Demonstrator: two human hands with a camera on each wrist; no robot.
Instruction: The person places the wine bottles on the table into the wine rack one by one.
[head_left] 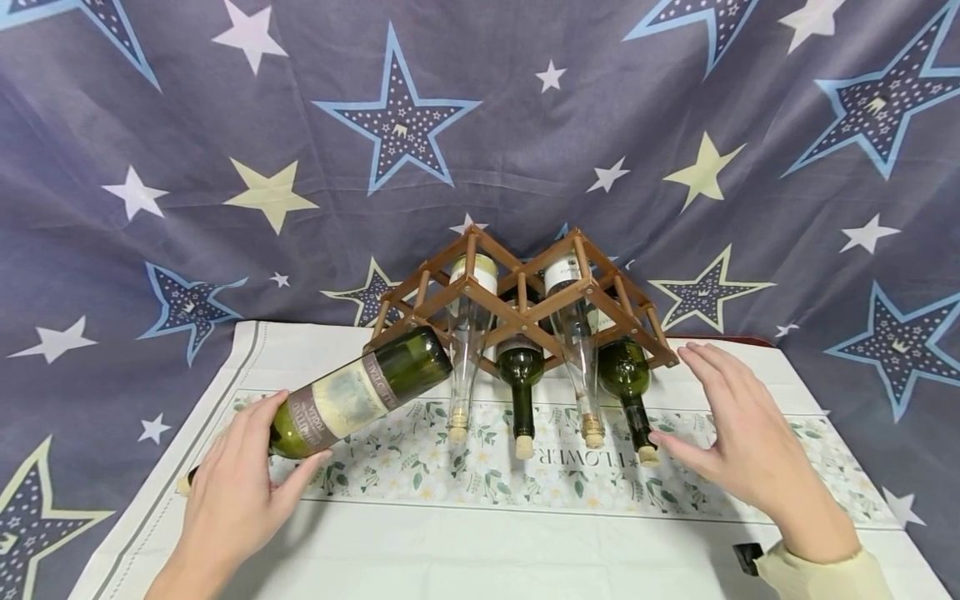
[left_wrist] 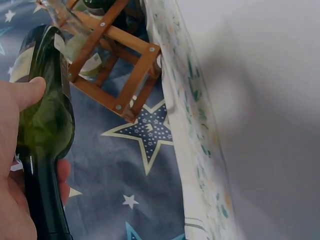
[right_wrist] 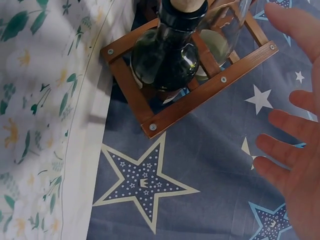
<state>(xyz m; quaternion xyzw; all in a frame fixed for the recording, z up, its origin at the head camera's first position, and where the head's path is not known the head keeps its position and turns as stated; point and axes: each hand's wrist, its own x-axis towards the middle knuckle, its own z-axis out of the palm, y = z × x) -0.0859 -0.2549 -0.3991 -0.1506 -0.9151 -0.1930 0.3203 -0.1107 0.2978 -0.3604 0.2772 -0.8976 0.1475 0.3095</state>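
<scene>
My left hand (head_left: 236, 479) grips a green wine bottle (head_left: 360, 396) round its neck and shoulder, the base tilted up to the right near the left end of a wooden wine rack (head_left: 525, 317). In the left wrist view the thumb lies along the bottle's green glass (left_wrist: 45, 120). My right hand (head_left: 750, 429) is spread beside the rack's right end and holds nothing. Nearest to it, a dark green bottle (head_left: 626, 371) lies in the rack, cork end forward. Another green bottle (head_left: 521, 371) and two clear bottles (head_left: 467, 333) (head_left: 577, 342) also sit in the rack.
A white table (head_left: 450, 550) with a floral runner (head_left: 420, 467) lies under the rack. Behind hangs a grey curtain (head_left: 480, 150) printed with stars. Near the right sleeve is a small black object (head_left: 747, 557) on the table.
</scene>
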